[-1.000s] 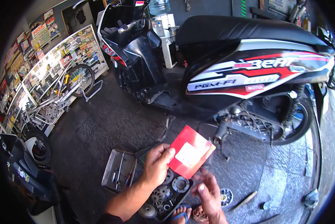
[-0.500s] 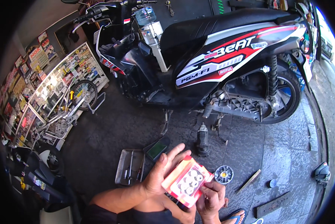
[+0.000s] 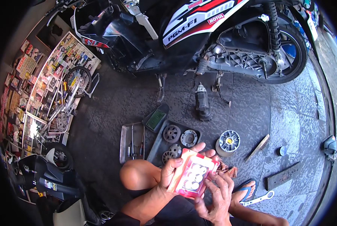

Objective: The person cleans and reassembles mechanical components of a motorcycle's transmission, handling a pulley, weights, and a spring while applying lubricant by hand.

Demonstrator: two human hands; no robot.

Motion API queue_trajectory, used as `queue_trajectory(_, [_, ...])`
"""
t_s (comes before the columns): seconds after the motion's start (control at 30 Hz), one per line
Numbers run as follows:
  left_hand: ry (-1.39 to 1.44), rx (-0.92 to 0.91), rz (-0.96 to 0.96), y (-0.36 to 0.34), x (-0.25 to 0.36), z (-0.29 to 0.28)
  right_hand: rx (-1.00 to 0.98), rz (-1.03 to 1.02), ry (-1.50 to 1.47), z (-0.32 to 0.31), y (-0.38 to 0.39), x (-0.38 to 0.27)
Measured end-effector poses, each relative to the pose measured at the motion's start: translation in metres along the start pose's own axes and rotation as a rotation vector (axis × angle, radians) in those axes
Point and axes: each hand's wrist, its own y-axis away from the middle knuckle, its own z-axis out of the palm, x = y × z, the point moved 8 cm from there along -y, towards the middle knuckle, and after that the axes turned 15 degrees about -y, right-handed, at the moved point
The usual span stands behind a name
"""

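Note:
My left hand (image 3: 167, 175) grips a flat red package (image 3: 182, 184) from its left side, with some fingertips showing beyond its top edge. Several round white pieces (image 3: 195, 176) show in a panel on its front. My right hand (image 3: 218, 196) has bent fingers closed against the package's lower right edge. Beyond the package, a dark tray (image 3: 152, 153) holds several round metal parts (image 3: 171, 133). Beside that lie a metal tray (image 3: 122, 143) with long tools and a green-panelled black part (image 3: 156, 119). My bare knee (image 3: 136, 175) is left of my hands.
A scooter (image 3: 146, 52) stands ahead, a power tool (image 3: 202, 101) below it. A finned wheel-like part (image 3: 229, 140), wooden stick (image 3: 262, 145), flat bar (image 3: 283, 175) and wrench (image 3: 258, 199) lie rightward. Another scooter (image 3: 44, 177) and a small bike frame (image 3: 70, 94) are at left.
The view has tilted down, so the scooter sits higher in the picture. My right hand came onto the package, which now shows its face with white pieces, and has since shifted along its edge.

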Motion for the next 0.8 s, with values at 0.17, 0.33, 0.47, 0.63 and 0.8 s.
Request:
queue_trajectory(0.17, [-0.046,0.060,0.006,-0.007,-0.008,-0.009,-0.010,-0.023,0.108,0.013,0.016,0.007])
queue_trajectory(0.33, [-0.060,0.183,-0.066,0.000,-0.014,-0.026,-0.057,0.034,-0.019,0.021,0.011,0.018])
queue_trajectory(0.47, [-0.126,0.331,-0.054,0.008,-0.019,-0.043,-0.128,0.084,-0.041,0.025,-0.002,0.010])
queue_trajectory(0.63, [-0.230,0.410,-0.029,0.010,-0.017,-0.047,-0.093,0.162,-0.173,0.030,0.000,0.022])
queue_trajectory(0.8, [-0.330,0.349,-0.075,0.015,-0.020,-0.038,-0.016,0.307,-0.403,0.027,0.005,0.039])
